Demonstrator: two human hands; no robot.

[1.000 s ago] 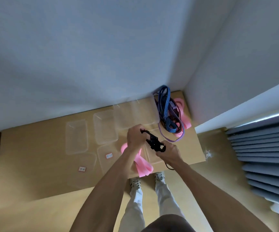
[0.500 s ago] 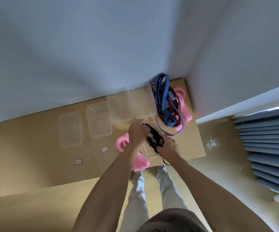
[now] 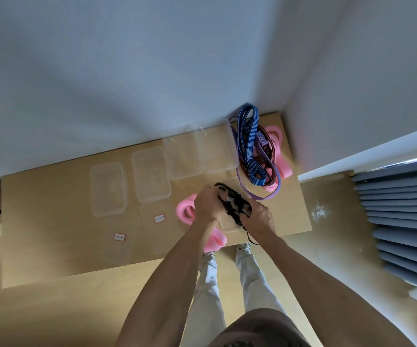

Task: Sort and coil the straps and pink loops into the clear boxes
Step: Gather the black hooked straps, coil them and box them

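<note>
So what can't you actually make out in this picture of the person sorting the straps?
Head view only:
- The writing on the two small labels on the table: too small.
- What lies beneath the hands: the left hand and right hand cover it.
- How far the black strap is coiled: the hands hide part of it.
- How many straps are in the tangled pile: they overlap.

A light wooden table (image 3: 39,221) fills a pale-walled corner, grey pleated blinds (image 3: 402,209) at right.
</note>
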